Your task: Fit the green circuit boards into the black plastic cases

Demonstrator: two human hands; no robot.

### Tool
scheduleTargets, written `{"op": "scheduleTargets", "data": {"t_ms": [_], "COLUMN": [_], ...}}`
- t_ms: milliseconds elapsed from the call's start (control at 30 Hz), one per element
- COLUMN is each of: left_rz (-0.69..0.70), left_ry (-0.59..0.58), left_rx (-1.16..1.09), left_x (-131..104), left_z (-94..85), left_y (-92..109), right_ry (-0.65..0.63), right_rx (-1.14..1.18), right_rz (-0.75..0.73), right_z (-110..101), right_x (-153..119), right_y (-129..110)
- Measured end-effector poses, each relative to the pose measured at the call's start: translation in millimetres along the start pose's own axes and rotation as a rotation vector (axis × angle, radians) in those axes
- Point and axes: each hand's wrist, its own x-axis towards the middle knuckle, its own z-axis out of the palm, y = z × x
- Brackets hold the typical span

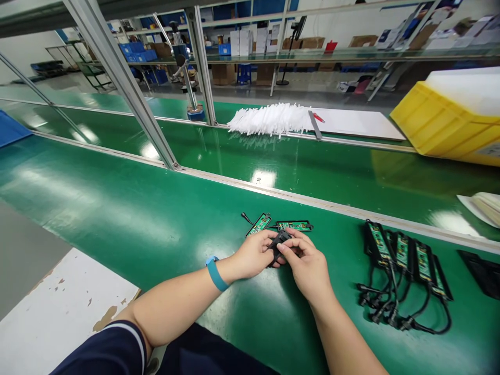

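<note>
Between my two hands is a small black plastic housing (279, 242), held above the green bench. My left hand (255, 255) grips it from the left, with a blue band on that wrist. The fingers of my right hand (307, 260) pinch it from the right, thumb on its upper face. Just beyond my fingers lie a green circuit board in a black frame (259, 224) and a second framed board (295, 225). A short black cable with a plug (246, 217) sticks out by the first one. What is inside the housing is hidden by my fingers.
Several boards in black cases (402, 252) with tangled black cables (390, 307) lie at right, near black parts (482, 271). A metal rail (273, 190) crosses behind. Beyond it are white sticks (273, 120), a yellow bin (441, 122) and an upright post (128, 88).
</note>
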Motion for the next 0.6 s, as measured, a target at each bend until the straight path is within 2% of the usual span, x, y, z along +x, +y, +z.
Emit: {"op": "scheduleTargets", "data": {"t_ms": [67,200,333,400,500,600], "left_rz": [0.01,0.036,0.027,0.035,0.063,0.088], "left_ry": [-0.001,0.025,0.016,0.011,0.017,0.009], "left_rx": [-0.045,-0.077,-0.107,-0.096,-0.059,-0.064], "left_x": [-1,-1,0,0,-1,-3], "left_z": [2.3,3.9,3.9,4.3,5.8,7.2], "left_y": [1,-1,-4,-4,-4,-3], "right_ry": [0.038,0.168,0.22,0.202,0.133,0.134], "right_rx": [-0.031,-0.194,-0.202,-0.158,0.013,0.174], "right_rz": [-0.014,-0.164,-0.215,-0.175,-0.02,0.083], "right_z": [4,9,9,9,10,14], "right_x": [-2,-5,-4,-4,-5,-6], "right_y": [0,-2,-1,1,5,5]}}
